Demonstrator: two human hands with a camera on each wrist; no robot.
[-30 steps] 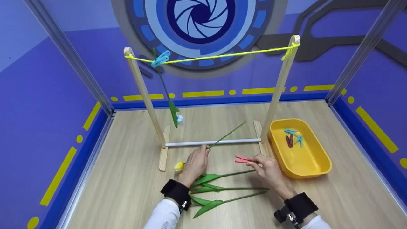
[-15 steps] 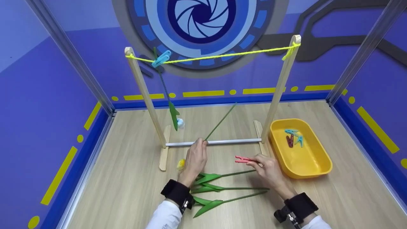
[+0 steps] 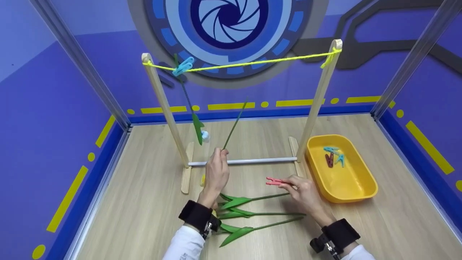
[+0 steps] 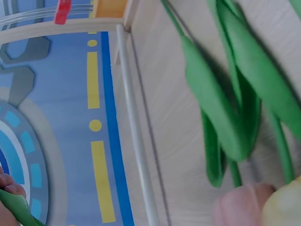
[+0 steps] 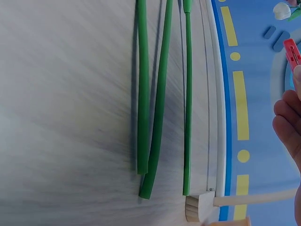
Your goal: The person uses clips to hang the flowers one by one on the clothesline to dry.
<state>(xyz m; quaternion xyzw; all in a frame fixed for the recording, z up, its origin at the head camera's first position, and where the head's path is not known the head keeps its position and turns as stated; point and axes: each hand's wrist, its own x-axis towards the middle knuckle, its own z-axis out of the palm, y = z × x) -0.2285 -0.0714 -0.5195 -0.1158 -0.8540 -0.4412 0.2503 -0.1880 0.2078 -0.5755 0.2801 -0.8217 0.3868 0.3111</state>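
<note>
My left hand [image 3: 217, 169] grips an artificial tulip, its bare stem [image 3: 234, 124] slanting up and a yellow bloom [image 3: 203, 180] showing below beside the hand. A green leaf [image 4: 18, 205] of that tulip lies against my fingers in the left wrist view. Lower right, my right hand [image 3: 305, 190] pinches a red clothespin [image 3: 274, 181], its free end pointing left. Several tulips with green leaves [image 3: 236, 235] lie on the tabletop between my arms; their blooms are mostly hidden by the left arm. A pale blue tulip [image 3: 197, 129] hangs head down from a blue clothespin [image 3: 183, 66].
A yellow cord [image 3: 252, 63] is strung between two wooden posts [image 3: 317, 104], with a pale crossbar [image 3: 263, 161] low between them. Right of the rack stands a yellow bin [image 3: 370, 180] with several clothespins [image 3: 329, 159]. Blue patterned walls enclose the tabletop.
My left hand has risen and moved away from me, a little left. The tulip stem has swung from a rightward slant to nearly upright. The right hand has hardly moved.
</note>
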